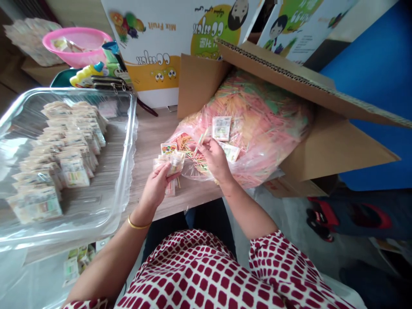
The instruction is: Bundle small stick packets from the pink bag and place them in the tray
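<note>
My left hand [160, 180] pinches a small clear printed packet [176, 162] over the table, left of the loose sticks. Thin coloured sticks [201, 139], pale green among them, are held between the fingertips of my right hand [213, 155]. Under and beyond that hand spreads a large clear plastic bag [264, 124] full of pink, orange and green sticks, its mouth open toward me. Two printed packets lie on the bag, an upright one [221, 128] and a tilted one [229, 152]. More packets [169, 148] lie on the table just beyond my left hand.
A clear plastic tray [130, 141] with rows of filled packets [74, 171] stands at the left. The bag spills from an open cardboard box [334, 150] at the right. Behind are printed cartons [154, 38], a pink basin [77, 56] and a yellow bottle [85, 75].
</note>
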`<state>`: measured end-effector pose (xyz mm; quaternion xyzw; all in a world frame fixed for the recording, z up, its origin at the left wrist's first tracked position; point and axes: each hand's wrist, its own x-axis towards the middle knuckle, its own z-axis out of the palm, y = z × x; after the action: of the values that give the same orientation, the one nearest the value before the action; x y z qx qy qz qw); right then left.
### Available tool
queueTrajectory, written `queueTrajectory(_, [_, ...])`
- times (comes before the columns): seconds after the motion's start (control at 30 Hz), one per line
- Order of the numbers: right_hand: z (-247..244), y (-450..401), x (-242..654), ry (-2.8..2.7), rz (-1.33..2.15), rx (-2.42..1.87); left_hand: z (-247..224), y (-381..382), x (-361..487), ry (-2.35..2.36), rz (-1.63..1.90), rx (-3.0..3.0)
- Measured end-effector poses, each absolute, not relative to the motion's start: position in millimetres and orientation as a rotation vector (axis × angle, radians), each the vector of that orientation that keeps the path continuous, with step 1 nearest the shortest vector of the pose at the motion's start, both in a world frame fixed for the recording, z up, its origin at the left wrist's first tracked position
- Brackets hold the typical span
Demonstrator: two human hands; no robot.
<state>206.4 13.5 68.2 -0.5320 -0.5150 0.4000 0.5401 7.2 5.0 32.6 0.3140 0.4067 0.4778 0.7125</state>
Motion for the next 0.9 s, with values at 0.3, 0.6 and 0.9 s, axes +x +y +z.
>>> queueTrajectory(0.3, [84,3,176,-1.285,1.007,-1.079,30,1,10,0.870,0.989,0.839])
queueTrajectory(0.6, [81,7,187,-1.431,1.065,-1.175,32,2,13,0.832,0.946,0.845])
queueTrajectory(0.9, [92,21,204,-1.586,1.179,-1.165,43,3,18,0.699,0.789,0.756])
